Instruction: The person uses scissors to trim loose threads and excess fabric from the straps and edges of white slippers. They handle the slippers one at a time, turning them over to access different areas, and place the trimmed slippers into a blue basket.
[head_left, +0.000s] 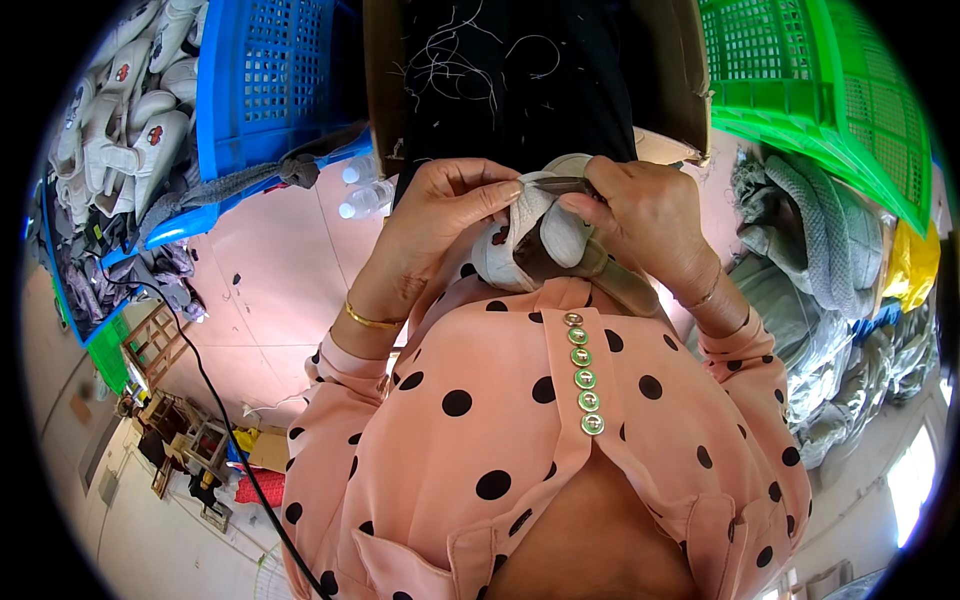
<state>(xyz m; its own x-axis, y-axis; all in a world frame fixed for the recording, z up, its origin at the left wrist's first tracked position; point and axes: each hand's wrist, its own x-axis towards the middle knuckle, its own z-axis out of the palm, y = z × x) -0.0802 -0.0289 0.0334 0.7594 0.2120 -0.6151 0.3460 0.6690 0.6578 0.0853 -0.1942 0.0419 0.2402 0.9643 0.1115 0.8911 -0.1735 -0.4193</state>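
Observation:
Close to my chest I hold a small pale grey fabric shoe piece (pixel 520 240) with a red and black patch on its side. My left hand (pixel 440 215) grips its left edge, fingers curled over the top. My right hand (pixel 640 215) pinches the right side and also holds a small dark metal tool (pixel 565 185), perhaps snips, against the top of the piece. A brown strap (pixel 610 275) hangs from the piece under my right hand. A black cloth with loose white threads (pixel 510 70) covers my lap beyond the hands.
A blue plastic crate (pixel 270 70) stands at upper left beside a heap of similar pale shoe pieces (pixel 130 110). A green crate (pixel 810 70) sits at upper right above piled grey cloth (pixel 810 240). Two plastic bottles (pixel 365 190) lie on the pink floor. A black cable (pixel 215 400) crosses it.

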